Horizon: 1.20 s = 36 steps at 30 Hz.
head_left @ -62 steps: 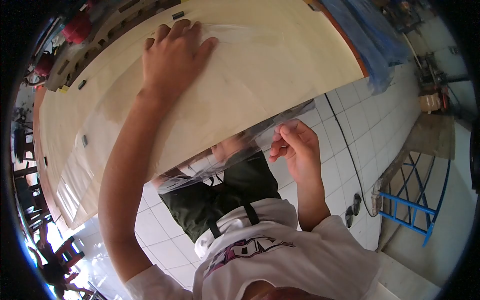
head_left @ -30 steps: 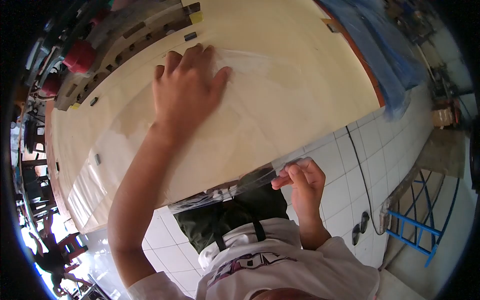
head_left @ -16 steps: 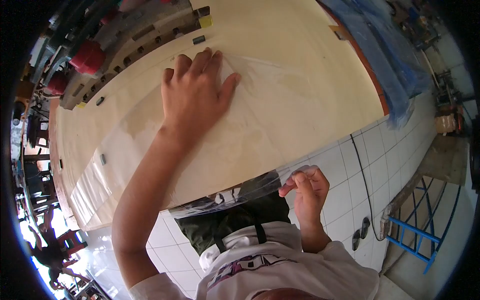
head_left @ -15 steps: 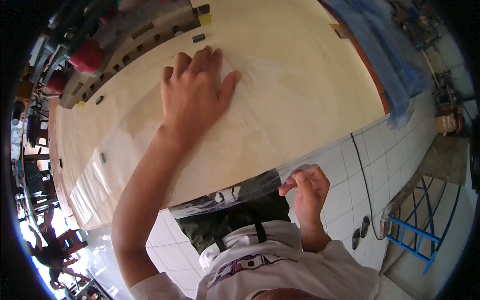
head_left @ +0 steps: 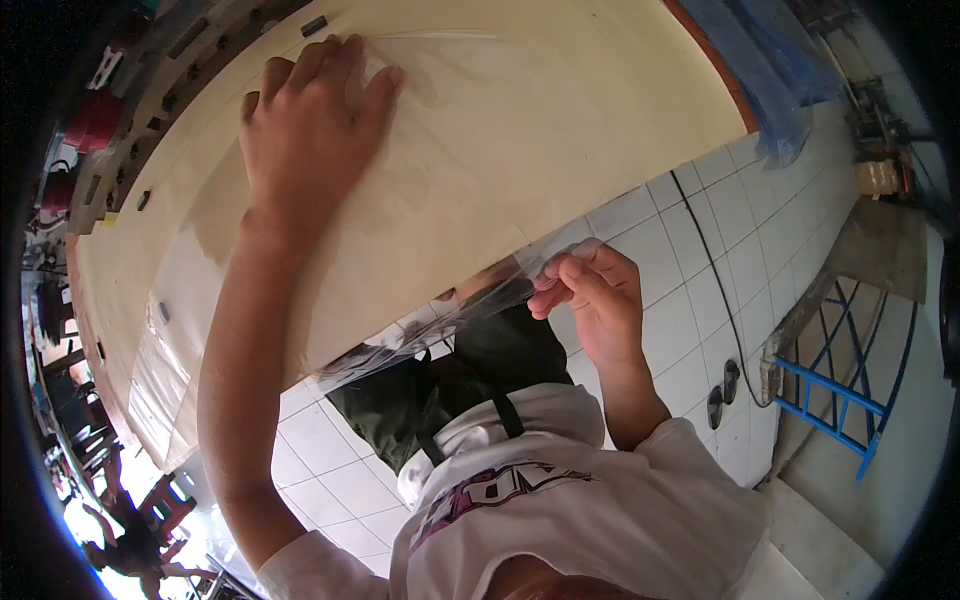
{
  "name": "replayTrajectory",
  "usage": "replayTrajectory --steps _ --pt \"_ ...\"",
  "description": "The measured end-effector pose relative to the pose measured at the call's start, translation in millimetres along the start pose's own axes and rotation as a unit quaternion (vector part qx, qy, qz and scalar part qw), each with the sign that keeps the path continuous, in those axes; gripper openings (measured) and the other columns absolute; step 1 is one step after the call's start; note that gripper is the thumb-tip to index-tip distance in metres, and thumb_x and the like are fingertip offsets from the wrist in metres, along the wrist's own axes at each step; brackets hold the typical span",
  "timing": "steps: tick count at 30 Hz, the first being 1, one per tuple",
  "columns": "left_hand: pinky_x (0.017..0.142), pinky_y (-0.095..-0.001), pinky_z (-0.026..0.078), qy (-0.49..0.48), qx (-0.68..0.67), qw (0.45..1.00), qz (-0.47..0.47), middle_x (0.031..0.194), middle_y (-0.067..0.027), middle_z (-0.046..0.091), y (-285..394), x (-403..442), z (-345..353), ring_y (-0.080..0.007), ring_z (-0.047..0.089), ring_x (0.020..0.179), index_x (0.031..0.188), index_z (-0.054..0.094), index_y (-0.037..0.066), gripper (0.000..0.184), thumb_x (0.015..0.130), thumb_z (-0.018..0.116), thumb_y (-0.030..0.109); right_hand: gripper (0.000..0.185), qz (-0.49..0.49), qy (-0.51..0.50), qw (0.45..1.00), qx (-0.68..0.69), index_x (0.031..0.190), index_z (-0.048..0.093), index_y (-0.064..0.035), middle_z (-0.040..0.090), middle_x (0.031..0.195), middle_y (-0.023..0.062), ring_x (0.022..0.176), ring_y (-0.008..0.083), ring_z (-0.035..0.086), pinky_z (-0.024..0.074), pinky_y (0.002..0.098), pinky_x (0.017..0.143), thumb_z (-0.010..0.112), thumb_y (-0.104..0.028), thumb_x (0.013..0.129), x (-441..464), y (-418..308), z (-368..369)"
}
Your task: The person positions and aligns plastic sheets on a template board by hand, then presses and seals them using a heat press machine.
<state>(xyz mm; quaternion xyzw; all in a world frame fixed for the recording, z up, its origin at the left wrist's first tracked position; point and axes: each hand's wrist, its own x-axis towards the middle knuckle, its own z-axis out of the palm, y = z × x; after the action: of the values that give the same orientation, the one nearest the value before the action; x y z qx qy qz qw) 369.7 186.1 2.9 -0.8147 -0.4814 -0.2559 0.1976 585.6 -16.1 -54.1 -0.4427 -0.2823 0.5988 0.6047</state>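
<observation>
A clear plastic film (head_left: 450,325) lies over the cream tabletop (head_left: 590,120), and its near edge hangs past the table's front edge. My left hand (head_left: 310,130) rests palm down on the film near the far side, fingers extended and thumb apart. At the front edge, my right hand (head_left: 600,300) pinches the film's loose edge between thumb and fingers. Faint wrinkles run through the film around the left fingertips. A small dark block (head_left: 314,26) sits just beyond the left hand.
Another small block (head_left: 163,312) lies left of my forearm. Machinery with red parts (head_left: 93,120) lines the far left. Blue sheeting (head_left: 760,70) hangs at the table's right end. A black cable (head_left: 715,270), sandals (head_left: 722,395) and a blue metal frame (head_left: 835,385) are on the right.
The view has shifted, so the table and both hands appear higher and further left. My left hand stays flat on the film; my right hand keeps its pinch and has lifted the edge slightly.
</observation>
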Motion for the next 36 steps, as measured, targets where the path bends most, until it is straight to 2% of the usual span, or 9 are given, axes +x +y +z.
replayTrajectory --steps 9,11,15,17,20,24,31,34,36 --pt "0.084 -0.0489 0.051 -0.012 -0.014 1.000 0.000 0.114 -0.0062 0.068 -2 0 -1 -0.0299 0.062 0.103 0.113 0.069 0.009 0.043 0.089 0.060 0.045 0.028 0.007 -0.026 0.998 -0.059 0.083 0.064 0.0055 0.067 0.080 0.0154 0.064 0.0244 0.067 0.0558 0.0349 0.062 0.056 -0.018 0.097 -3 -1 3" --pt "0.085 -0.0490 0.051 -0.014 -0.015 1.000 0.001 0.114 -0.0061 0.068 -3 0 -2 -0.0300 0.062 0.103 0.113 0.069 0.009 0.044 0.089 0.060 0.045 0.028 -0.021 -0.017 0.997 -0.069 0.085 0.067 0.0031 0.068 0.077 0.0105 0.064 0.0181 0.067 0.0566 0.0307 0.063 0.061 -0.021 0.097 -4 -2 5" --pt "0.085 -0.0490 0.051 -0.019 -0.020 1.000 -0.003 0.114 -0.0058 0.068 -2 1 -4 -0.0298 0.062 0.103 0.113 0.069 0.008 0.045 0.089 0.060 0.045 0.028 -0.077 -0.016 0.990 -0.121 0.084 0.066 0.0037 0.068 0.077 0.0099 0.064 0.0157 0.065 0.0558 0.0288 0.061 0.061 -0.020 0.097 -6 2 7" --pt "0.084 -0.0489 0.051 -0.019 -0.019 1.000 -0.005 0.114 -0.0057 0.068 -1 1 -4 -0.0295 0.062 0.103 0.112 0.069 0.008 0.044 0.089 0.060 0.045 0.027 -0.144 0.010 0.979 -0.142 0.082 0.065 0.0041 0.066 0.074 0.0078 0.064 0.0129 0.064 0.0544 0.0265 0.057 0.060 -0.017 0.097 -6 4 12" --pt "0.084 -0.0486 0.051 -0.016 -0.018 1.000 -0.004 0.113 -0.0056 0.068 -1 1 -2 -0.0291 0.062 0.103 0.111 0.069 0.008 0.044 0.088 0.061 0.045 0.031 -0.178 0.000 0.963 -0.200 0.078 0.059 0.0037 0.063 0.074 0.0125 0.061 0.0176 0.061 0.0519 0.0299 0.058 0.056 -0.019 0.099 -7 1 14" --pt "0.081 -0.0482 0.052 -0.005 -0.001 1.000 0.003 0.112 -0.0056 0.068 -1 2 -2 -0.0285 0.063 0.100 0.111 0.069 0.009 0.043 0.088 0.061 0.044 0.031 -0.195 0.002 0.960 -0.199 0.077 0.057 0.0038 0.061 0.072 0.0124 0.058 0.0171 0.059 0.0505 0.0288 0.054 0.055 -0.018 0.099 -5 6 13" --pt "0.082 -0.0480 0.051 -0.014 -0.012 1.000 -0.003 0.110 -0.0057 0.068 0 2 -3 -0.0286 0.063 0.100 0.112 0.069 0.010 0.042 0.088 0.061 0.044 0.030 -0.216 -0.003 0.967 -0.137 0.075 0.054 0.0034 0.057 0.069 0.0128 0.055 0.0173 0.055 0.0485 0.0299 0.050 0.051 -0.014 0.099 -4 11 15" --pt "0.082 -0.0478 0.051 -0.022 -0.018 0.999 -0.028 0.112 -0.0057 0.068 2 4 -4 -0.0296 0.063 0.100 0.117 0.068 0.014 0.041 0.088 0.061 0.043 0.030 -0.205 0.007 0.970 -0.128 0.073 0.052 0.0016 0.056 0.069 0.0128 0.055 0.0175 0.054 0.0481 0.0304 0.049 0.051 -0.014 0.099 -4 16 15" --pt "0.082 -0.0475 0.051 -0.003 -0.023 1.000 -0.007 0.114 -0.0061 0.067 2 3 -5 -0.0304 0.062 0.100 0.122 0.066 0.020 0.040 0.089 0.060 0.041 0.030 -0.194 0.021 0.973 -0.123 0.072 0.048 -0.0008 0.056 0.068 0.0125 0.054 0.0174 0.053 0.0476 0.0313 0.048 0.052 -0.014 0.099 -3 19 14"
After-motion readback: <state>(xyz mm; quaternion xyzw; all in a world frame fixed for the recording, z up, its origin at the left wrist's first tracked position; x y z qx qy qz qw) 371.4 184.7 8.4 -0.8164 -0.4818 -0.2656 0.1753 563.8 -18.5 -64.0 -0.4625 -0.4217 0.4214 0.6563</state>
